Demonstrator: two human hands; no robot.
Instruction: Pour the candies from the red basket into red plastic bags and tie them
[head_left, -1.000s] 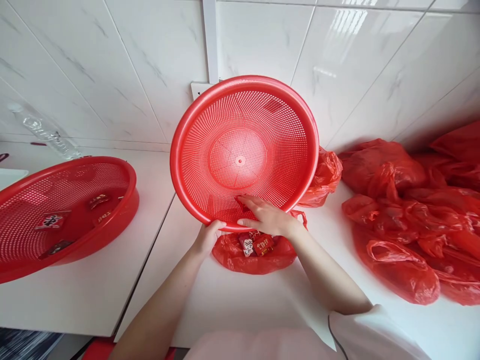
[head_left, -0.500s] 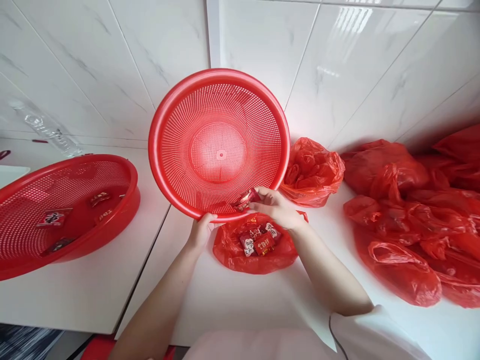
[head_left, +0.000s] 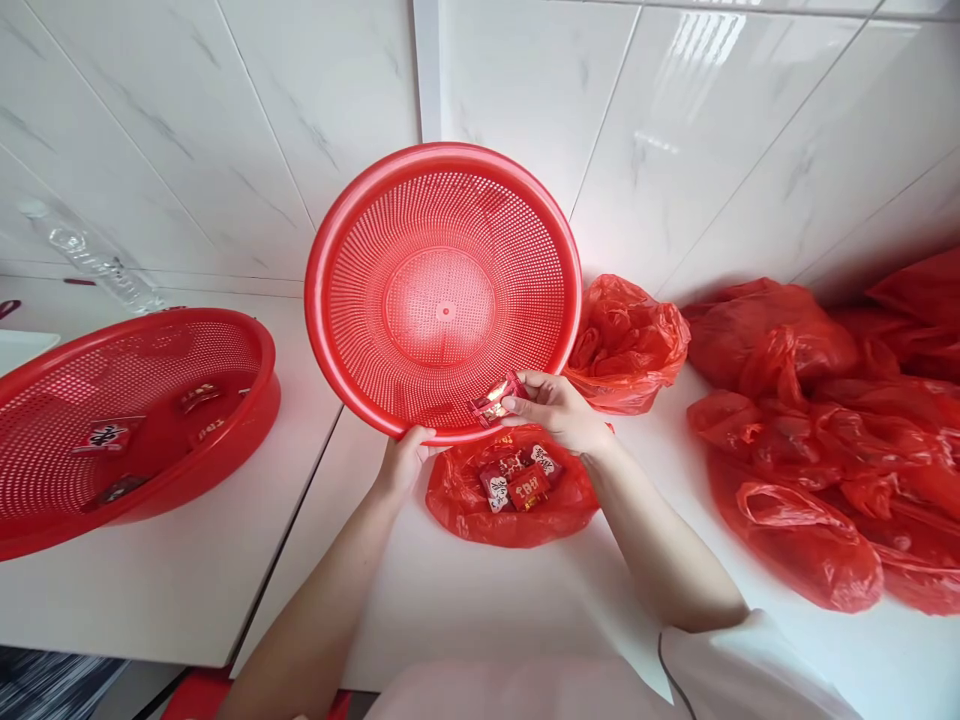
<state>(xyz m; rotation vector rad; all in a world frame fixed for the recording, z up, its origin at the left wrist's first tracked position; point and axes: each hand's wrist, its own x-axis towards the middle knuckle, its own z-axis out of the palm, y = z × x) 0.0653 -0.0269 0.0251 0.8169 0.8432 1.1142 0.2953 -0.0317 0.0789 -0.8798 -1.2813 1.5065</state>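
A round red mesh basket (head_left: 442, 290) is tilted up on its lower rim over the white counter. My left hand (head_left: 403, 462) grips that lower rim from below. My right hand (head_left: 553, 408) reaches into the basket's lower part and pinches a small red wrapped candy (head_left: 495, 398). Just below the basket lies an open red plastic bag (head_left: 512, 490) with several wrapped candies (head_left: 517, 482) in it.
A second red mesh basket (head_left: 127, 420) with a few candies stands at the left. A crumpled red bag (head_left: 626, 345) sits by the wall, and a heap of red bags (head_left: 832, 430) covers the right of the counter. A clear plastic bottle (head_left: 90, 262) lies at the far left.
The tilted basket shifted left, uncovering the bag of candies. My right hand went from flat inside the basket to pinching a candy.
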